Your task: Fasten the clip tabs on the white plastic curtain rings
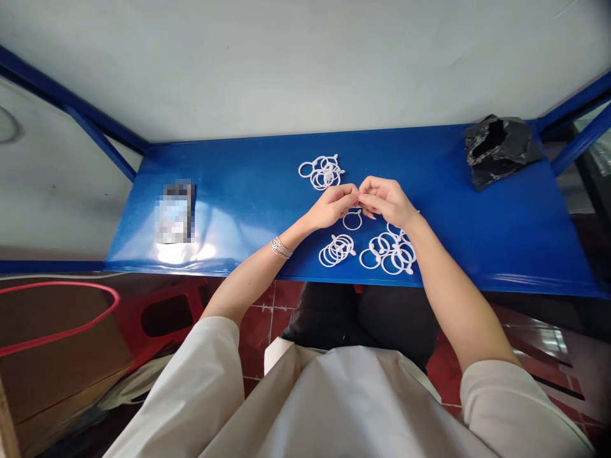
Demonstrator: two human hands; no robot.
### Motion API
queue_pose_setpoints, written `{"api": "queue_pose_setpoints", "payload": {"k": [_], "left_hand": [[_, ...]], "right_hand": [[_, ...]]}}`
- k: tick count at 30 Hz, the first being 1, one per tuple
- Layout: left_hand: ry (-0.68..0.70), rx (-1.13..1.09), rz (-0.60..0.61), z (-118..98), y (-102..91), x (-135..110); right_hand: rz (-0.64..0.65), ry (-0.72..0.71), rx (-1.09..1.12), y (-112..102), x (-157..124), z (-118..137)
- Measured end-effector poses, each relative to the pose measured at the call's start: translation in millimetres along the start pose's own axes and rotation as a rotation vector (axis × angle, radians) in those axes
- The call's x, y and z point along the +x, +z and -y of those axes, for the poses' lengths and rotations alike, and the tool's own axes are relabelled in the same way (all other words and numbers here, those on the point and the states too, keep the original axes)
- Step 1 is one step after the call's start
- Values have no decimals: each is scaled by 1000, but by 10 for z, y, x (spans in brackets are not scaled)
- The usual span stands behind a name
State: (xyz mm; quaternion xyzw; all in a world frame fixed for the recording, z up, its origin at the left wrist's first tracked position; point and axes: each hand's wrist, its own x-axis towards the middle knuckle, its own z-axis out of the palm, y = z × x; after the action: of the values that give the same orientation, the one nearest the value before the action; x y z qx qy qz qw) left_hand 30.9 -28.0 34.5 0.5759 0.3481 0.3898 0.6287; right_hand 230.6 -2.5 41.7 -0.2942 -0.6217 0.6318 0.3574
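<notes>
My left hand and my right hand meet fingertip to fingertip above the blue table, both pinched together. A white plastic ring hangs just under the fingers; they seem to hold it by its tab. A silver bracelet sits on my left wrist. Several white rings lie in three heaps: one beyond the hands, one near the front edge under my left hand, and a larger one under my right forearm.
A crumpled black plastic bag stands open at the table's far right. A blurred rectangular object lies at the left. Blue frame bars rise at both sides. A red stool and a cardboard box stand on the floor left.
</notes>
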Motion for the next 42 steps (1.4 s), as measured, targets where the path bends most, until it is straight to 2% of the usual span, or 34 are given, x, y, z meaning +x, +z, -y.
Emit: {"api": "queue_pose_setpoints", "payload": {"k": [5,9,12,17,24,28,32,38,42], "left_hand": [[-68,-83,76,-81,89,-30],[-71,-89,75,-150,97,-35],[-71,-99,10,-137,29,-13],[-8,-110,-98,-19,-78,41],[79,44,-169,85,-30,39],[107,149,-234,132,-29,49],[158,172,-344,191,-30,64],[157,244,-297,203,12,17],[213,347,-275,135,-4,-9]], "right_hand": [[104,68,40,15,-11,14],[124,39,114,39,-20,36],[53,2,116,53,5,-6],[-155,-135,-42,17,47,-122],[-287,-262,-283,-8,22,-145],[-297,-311,-356,-24,28,-155],[-311,-309,-322,-22,41,-171],[-320,-287,-313,6,23,-141],[-345,-345,-392,23,8,-121]]}}
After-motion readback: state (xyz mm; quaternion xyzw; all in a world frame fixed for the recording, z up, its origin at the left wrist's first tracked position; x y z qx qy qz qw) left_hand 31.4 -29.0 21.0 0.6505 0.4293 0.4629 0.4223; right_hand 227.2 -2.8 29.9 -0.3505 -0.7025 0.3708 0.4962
